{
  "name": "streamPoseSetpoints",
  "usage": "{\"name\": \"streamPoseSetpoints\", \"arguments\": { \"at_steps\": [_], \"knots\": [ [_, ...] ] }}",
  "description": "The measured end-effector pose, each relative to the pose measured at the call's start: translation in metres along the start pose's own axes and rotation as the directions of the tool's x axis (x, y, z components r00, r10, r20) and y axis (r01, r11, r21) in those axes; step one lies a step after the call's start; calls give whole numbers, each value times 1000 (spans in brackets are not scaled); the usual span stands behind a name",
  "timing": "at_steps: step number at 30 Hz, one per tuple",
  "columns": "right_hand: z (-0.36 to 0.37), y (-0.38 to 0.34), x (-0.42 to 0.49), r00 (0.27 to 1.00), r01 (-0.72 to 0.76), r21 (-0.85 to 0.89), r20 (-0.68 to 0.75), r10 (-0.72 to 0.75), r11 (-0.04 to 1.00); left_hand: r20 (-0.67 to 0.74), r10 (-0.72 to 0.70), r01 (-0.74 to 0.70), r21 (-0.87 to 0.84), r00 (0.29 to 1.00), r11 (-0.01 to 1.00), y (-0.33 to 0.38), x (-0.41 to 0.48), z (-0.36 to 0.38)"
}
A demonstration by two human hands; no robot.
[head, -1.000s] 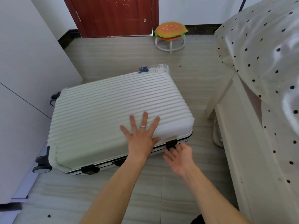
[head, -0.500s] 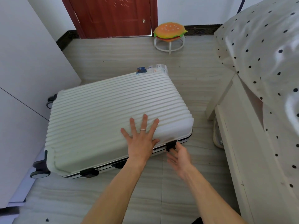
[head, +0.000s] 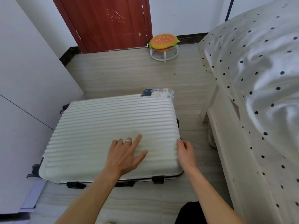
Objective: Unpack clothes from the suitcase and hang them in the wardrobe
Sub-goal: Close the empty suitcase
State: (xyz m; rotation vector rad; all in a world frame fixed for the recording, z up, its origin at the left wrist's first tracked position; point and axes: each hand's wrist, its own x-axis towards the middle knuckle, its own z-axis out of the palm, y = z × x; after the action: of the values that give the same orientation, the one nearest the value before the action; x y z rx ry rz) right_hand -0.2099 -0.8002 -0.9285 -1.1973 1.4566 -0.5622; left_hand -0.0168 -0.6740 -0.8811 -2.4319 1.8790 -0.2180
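- Flat on the lid with the left hand (head: 125, 155), fingers spread and straight, ring on one of them; same spot on the shell as half a second ago
- Curled over the right-hand side edge with the right hand (head: 185, 151), thumb up on the ribs, fingertips tucked out of sight down the side; half a second ago down by the front latch, loosely open and off to the front edge
- Closed and lying flat on the floor (head: 129, 75): white ribbed suitcase (head: 105, 123); squarer to the view than before, when its long edges ran at a clear slant
- Along the near edge, black latches (head: 157, 179), all fastened as far as can be told; black wheels (head: 34, 172) at the left end; stickers (head: 157, 92) on the far right corner
- Just beside the wheel end, the white wardrobe (head: 24, 94), doors shut
- On the right, a bed (head: 258, 78) under a dotted cover, near the suitcase but apart from it
- Further back, a burger stool (head: 163, 44) beside a red door (head: 105, 23); more of the door in view than earlier
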Motion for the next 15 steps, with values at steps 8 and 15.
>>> {"name": "streamPoseSetpoints", "arguments": {
  "at_steps": [8,15],
  "knots": [
    [-5,20,23,967,-255,148,20,254,956,126,-208,219,-79,970,973,29,34,-22],
    [5,39,89,868,-496,385,249,431,778,218,-252,311,-304,943,901,64,47,12]
  ]
}}
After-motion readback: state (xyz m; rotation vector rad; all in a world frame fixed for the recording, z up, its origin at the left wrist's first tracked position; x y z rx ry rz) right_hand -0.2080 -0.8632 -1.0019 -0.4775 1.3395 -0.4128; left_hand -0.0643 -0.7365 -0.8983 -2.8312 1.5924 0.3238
